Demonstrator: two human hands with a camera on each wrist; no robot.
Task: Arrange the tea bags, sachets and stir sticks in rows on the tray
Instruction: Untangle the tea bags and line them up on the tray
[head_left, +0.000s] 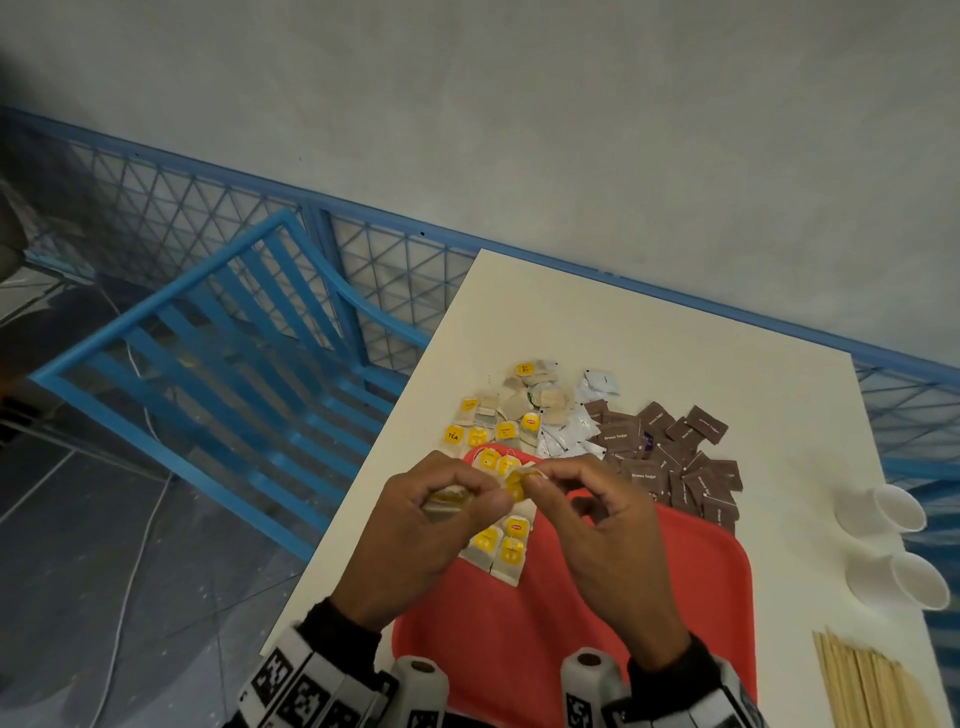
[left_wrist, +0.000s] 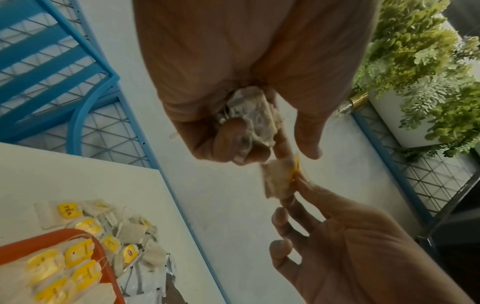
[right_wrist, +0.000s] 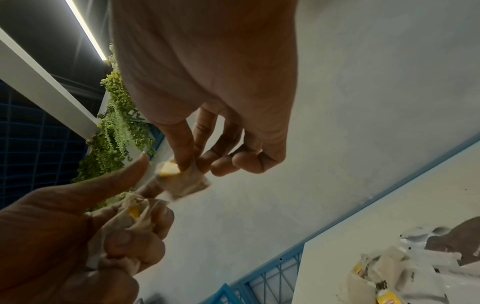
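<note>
A crumpled bunch of paper tea bags (left_wrist: 249, 117) is clutched in the left hand (head_left: 415, 530). One yellow-tagged tea bag (left_wrist: 279, 179) is pinched by the right hand (head_left: 608, 545) above the red plastic tray (head_left: 691, 587).

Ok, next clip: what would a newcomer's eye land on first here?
Probably the two hands meeting above the red tray: the right hand pinches a single tea bag while the left hand grips a crumpled bunch of tea bags. Behind the tray lie loose tea bags and brown sugar sachets on the white table.

both hands (head_left: 511, 506) pinch tea bags (head_left: 514, 486) above red tray (head_left: 691, 561).
</note>
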